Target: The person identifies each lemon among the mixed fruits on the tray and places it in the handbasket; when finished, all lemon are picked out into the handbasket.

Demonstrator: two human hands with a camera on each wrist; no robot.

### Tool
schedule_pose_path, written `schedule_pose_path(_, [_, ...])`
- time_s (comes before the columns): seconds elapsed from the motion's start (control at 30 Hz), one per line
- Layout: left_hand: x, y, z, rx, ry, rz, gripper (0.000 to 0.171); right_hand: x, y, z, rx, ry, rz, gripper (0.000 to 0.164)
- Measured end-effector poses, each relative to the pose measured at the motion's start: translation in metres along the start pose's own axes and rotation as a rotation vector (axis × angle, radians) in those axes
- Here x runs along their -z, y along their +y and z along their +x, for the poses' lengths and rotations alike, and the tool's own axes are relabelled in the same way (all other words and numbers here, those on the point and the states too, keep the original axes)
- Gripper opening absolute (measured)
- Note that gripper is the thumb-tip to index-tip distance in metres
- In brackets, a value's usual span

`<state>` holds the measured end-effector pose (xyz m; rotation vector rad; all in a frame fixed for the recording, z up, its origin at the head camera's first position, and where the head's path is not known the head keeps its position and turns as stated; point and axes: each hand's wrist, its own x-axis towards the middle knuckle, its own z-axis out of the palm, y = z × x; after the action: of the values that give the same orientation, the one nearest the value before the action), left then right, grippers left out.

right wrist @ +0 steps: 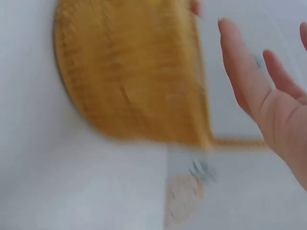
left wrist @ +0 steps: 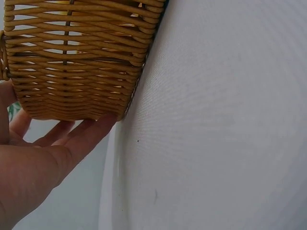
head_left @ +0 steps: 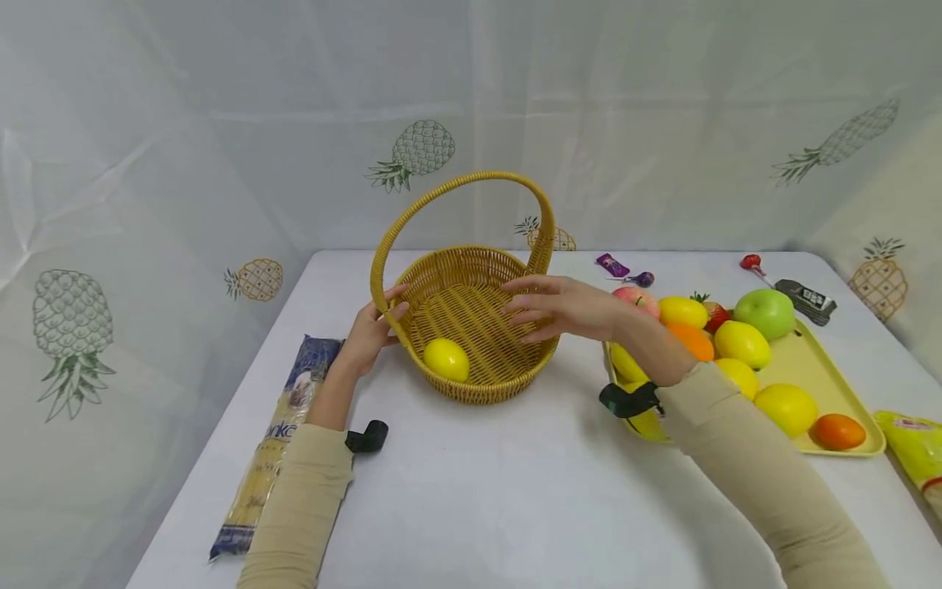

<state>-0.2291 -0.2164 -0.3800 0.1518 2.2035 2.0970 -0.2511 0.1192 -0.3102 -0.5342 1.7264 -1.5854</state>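
Note:
A round woven basket (head_left: 478,393) with a tall arched handle stands on the table, slightly left of the middle. Inside it, near the front left, lies one yellow lemon (head_left: 446,360). My left hand (head_left: 368,335) holds the basket's left side by the handle's foot. In the left wrist view its fingers (left wrist: 84,139) lie along the outer wicker wall, with the thumb up by the rim. My right hand (head_left: 559,307) hovers over the basket's right rim, fingers spread and holding nothing. The right wrist view has that hand (right wrist: 273,100) beside the blurred basket wall.
A yellow tray (head_left: 832,376) of fruit stands at the right, under my right forearm, with a green apple (head_left: 765,313) and an orange-red fruit (head_left: 840,431). Wrapped sweets lie behind it. A long packet of noodles (head_left: 272,442) lies left; a yellow bag (head_left: 912,450) sits far right.

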Motion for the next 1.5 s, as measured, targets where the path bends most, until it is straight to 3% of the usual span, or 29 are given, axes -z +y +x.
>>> schedule_pose_path(0.23, [-0.008,0.014,-0.007,0.009,-0.01,0.022,0.05,0.071,0.0,-0.087,0.129,0.045,-0.025,0.037])
schedule_pose_path(0.37, [-0.002,0.002,0.0,-0.01,-0.002,0.03,0.051,0.113,0.014,-0.138,0.239,-0.005,0.009,0.042])
schedule_pose_path(0.53, [0.003,-0.009,0.005,-0.024,0.006,0.053,0.052,0.151,0.043,-0.191,0.305,-0.035,0.125,0.049])
schedule_pose_path(0.67, [0.004,-0.008,0.004,-0.027,0.005,0.055,0.052,0.175,0.075,-0.225,0.294,-0.015,0.15,0.051])
schedule_pose_path(0.77, [0.005,-0.009,0.003,-0.024,0.008,0.055,0.053,0.185,0.099,-0.246,0.211,0.143,0.001,0.048])
schedule_pose_path(0.87, [0.005,-0.011,0.003,-0.019,0.008,0.056,0.053,0.188,0.119,-0.262,0.086,0.313,-0.195,0.044])
schedule_pose_path(1.0, [0.004,-0.011,0.003,-0.02,0.001,0.064,0.054,0.187,0.133,-0.274,-0.092,0.372,-0.334,0.04])
schedule_pose_path(1.13, [0.003,-0.009,0.002,-0.026,0.001,0.064,0.055,0.185,0.136,-0.276,-0.234,0.327,-0.439,0.033])
schedule_pose_path(1.27, [0.004,-0.009,0.003,-0.025,0.006,0.064,0.055,0.183,0.135,-0.272,-0.25,0.231,-0.524,0.038])
schedule_pose_path(1.5, [0.003,-0.012,0.002,-0.016,-0.007,0.052,0.055,0.186,0.131,-0.265,-0.309,0.059,-0.408,0.045])
